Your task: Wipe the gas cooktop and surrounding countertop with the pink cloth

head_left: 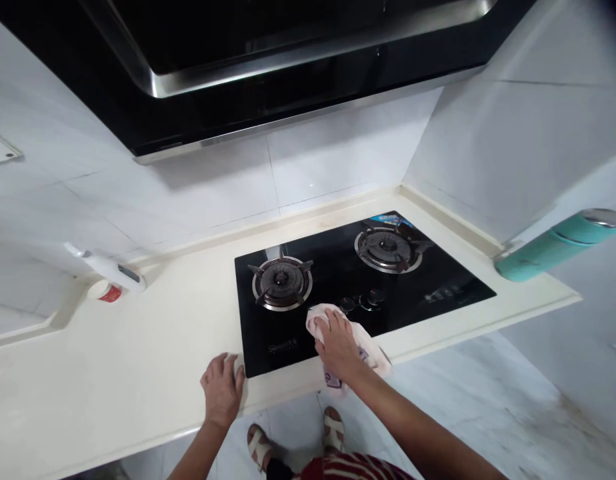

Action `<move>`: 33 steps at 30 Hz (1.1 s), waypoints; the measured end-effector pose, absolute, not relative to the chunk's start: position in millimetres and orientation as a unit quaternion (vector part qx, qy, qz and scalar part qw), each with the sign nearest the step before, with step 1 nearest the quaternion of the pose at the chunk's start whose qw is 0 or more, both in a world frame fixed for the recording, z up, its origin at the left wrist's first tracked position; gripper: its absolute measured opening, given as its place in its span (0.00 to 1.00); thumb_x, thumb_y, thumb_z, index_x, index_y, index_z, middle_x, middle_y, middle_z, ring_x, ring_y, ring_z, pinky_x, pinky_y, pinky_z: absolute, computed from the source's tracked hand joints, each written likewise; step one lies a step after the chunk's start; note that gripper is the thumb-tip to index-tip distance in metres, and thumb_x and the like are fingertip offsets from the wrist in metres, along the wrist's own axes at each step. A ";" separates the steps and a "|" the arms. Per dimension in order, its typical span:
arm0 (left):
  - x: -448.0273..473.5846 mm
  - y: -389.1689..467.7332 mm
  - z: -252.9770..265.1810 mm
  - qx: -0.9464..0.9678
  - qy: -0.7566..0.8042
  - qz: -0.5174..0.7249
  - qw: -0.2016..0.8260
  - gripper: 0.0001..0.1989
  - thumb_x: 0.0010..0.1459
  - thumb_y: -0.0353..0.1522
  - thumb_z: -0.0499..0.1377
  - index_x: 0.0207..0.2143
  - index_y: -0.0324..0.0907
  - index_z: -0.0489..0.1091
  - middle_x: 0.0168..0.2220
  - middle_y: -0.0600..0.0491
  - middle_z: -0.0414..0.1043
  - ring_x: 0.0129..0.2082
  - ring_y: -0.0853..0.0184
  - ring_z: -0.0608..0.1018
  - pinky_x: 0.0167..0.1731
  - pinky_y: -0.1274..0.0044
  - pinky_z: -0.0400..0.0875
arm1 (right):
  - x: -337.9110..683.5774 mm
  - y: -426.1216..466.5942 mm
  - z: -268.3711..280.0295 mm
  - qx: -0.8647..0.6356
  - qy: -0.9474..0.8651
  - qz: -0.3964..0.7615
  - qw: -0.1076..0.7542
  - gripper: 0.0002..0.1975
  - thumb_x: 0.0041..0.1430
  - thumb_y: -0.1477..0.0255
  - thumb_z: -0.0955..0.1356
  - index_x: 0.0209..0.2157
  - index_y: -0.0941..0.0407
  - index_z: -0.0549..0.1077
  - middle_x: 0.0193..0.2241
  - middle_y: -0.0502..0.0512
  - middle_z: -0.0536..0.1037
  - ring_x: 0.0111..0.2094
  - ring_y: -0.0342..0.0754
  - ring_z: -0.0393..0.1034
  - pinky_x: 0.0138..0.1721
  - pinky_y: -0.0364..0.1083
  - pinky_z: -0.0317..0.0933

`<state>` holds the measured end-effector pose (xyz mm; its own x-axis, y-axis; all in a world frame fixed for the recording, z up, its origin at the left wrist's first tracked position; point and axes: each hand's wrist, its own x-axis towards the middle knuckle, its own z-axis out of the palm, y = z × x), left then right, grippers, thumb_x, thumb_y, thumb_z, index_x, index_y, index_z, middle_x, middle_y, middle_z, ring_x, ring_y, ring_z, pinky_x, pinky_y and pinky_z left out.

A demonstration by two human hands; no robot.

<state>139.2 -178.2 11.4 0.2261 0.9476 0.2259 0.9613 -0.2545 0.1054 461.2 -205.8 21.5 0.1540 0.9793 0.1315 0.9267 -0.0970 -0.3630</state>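
R hand (339, 341) holds bunched pink cloth (373, 347) against near side of blk hob (333, 267), beside knobs (372, 299); cloth drapes over near edge of counter (163, 353). L hand (222, 387) rests at hob's near-L corner, fingers curled; can't tell if gripping anything. Green flask (553, 247) at R end.

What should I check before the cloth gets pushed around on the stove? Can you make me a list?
1. Right hand on the cloth: ok, its fingers lie over the bunched part.
2. Left hand away from the burners: ok, it rests by the front left corner of the stove.
3. Left burner and right burner unlit: ok, they look unlit.
4. Burners cool: cannot tell.
5. Knobs turned off: cannot tell, too small to read.
6. Bottle apart from the cloth: ok.
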 end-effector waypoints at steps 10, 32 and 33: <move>130.6 -176.1 7.2 -0.780 -0.608 -0.148 -0.010 0.17 0.67 0.35 0.48 0.50 0.44 0.72 0.53 0.45 0.70 0.53 0.57 0.70 0.52 0.64 0.63 | 332.9 -176.2 40.5 -0.511 -0.820 0.167 0.200 0.22 0.64 0.64 0.65 0.58 0.54 0.66 0.66 0.64 0.57 0.66 0.64 0.45 0.65 0.63 0.40; 130.6 -161.5 3.2 -0.764 -0.628 -0.147 -0.004 0.16 0.65 0.38 0.47 0.47 0.44 0.71 0.51 0.45 0.71 0.54 0.55 0.70 0.53 0.59 0.63 | 757.5 -230.0 10.0 -0.912 -0.342 0.018 0.225 0.31 0.63 0.66 0.59 0.64 0.66 0.58 0.60 0.75 0.65 0.63 0.65 0.55 0.60 0.60 0.50; 130.9 -161.4 3.6 -0.763 -0.630 -0.146 -0.007 0.17 0.65 0.38 0.47 0.48 0.44 0.70 0.51 0.45 0.71 0.54 0.55 0.70 0.53 0.59 0.63 | 763.8 -224.4 14.0 -0.918 -0.329 0.021 0.220 0.31 0.64 0.66 0.58 0.64 0.68 0.58 0.60 0.77 0.64 0.64 0.66 0.53 0.60 0.62 0.49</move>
